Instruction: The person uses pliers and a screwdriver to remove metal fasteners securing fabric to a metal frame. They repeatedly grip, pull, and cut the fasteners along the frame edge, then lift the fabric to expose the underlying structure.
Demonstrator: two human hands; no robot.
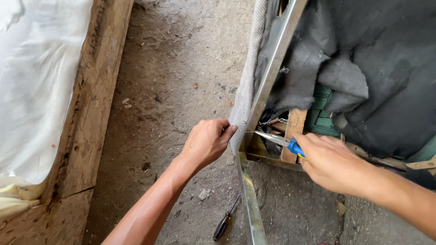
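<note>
Gripping now: left hand (pixel 206 143) pinches the grey fabric edge (pixel 245 86) beside the metal frame (pixel 268 77).
Right hand (pixel 334 163): closed round blue-handled pliers (pixel 279 139), tips at the frame's corner.
Inside frame: dark torn lining (pixel 372 63), green webbing (pixel 321 113).
Floor: black screwdriver (pixel 225 220) lying near the frame leg.
Far left: wooden board (pixel 86 118).

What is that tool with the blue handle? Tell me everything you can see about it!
The pliers have slim, shiny metal jaws tapering to a point and blue grips with a bit of yellow. The right hand wraps around the grips, hiding most of them. The tool lies nearly level, its tip pointing left toward the metal frame corner, by the grey fabric.
</note>
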